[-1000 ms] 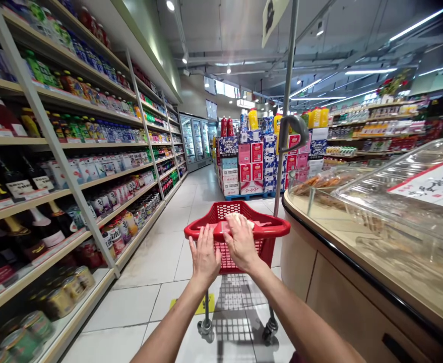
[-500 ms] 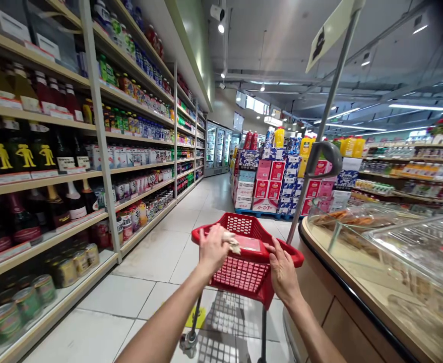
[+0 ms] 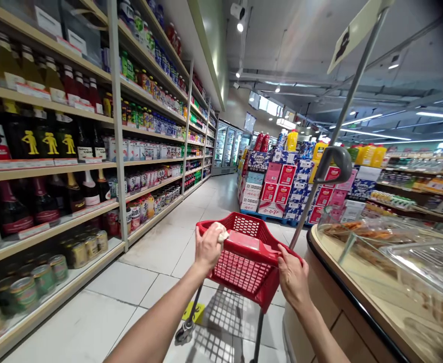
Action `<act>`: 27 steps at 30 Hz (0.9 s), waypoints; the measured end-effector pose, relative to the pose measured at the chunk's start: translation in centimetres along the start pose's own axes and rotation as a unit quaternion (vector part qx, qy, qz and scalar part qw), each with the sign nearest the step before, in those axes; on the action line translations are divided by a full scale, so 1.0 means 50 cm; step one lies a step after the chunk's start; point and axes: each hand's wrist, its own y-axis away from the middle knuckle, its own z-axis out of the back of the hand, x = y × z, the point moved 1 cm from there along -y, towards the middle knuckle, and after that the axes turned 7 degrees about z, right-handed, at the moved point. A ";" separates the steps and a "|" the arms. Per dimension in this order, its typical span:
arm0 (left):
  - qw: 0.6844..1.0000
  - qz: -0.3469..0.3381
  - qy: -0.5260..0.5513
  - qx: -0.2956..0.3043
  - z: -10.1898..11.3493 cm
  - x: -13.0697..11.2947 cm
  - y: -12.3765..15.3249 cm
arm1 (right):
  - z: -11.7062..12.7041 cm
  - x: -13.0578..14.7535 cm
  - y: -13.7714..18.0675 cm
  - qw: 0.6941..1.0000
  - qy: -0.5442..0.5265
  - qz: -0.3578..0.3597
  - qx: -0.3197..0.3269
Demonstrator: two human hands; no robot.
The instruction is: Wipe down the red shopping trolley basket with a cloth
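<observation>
A red shopping cart [image 3: 240, 269] with a perforated plastic basket stands in front of me on the tiled floor. My left hand [image 3: 209, 248] is closed around a bunched whitish cloth [image 3: 222, 231] at the left part of the cart's red handle. On the handle's right end lies my right hand [image 3: 294, 272], its fingers bent over the rim and its thumb side toward the middle. A pale label panel [image 3: 244, 239] sits on the handle between the two hands. The inside of the basket shows only in part.
Shelves of bottles and cans [image 3: 117, 126] line the left side. Close on the right is a curved counter [image 3: 342, 282] with glass guards and packaged food. A slanted metal pole [image 3: 312, 196] with a grey hook rises beside it. Stacked drink cartons [image 3: 277, 184] stand ahead.
My left hand has slid left along the handle with the cloth. My right hand has shifted toward the handle's right end, and its fingers are more bent. The view has turned slightly left.
</observation>
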 end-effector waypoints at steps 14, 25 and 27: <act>0.998 -0.035 0.054 0.018 0.006 -0.006 0.003 | -0.016 0.039 0.035 0.996 0.011 0.032 -0.083; 0.980 -0.154 0.086 0.096 -0.034 -0.088 0.045 | 0.014 0.028 0.059 0.995 -0.014 0.043 -0.092; 0.991 -0.082 0.079 0.065 -0.012 -0.044 0.019 | 0.019 0.033 0.059 0.995 -0.016 0.047 -0.085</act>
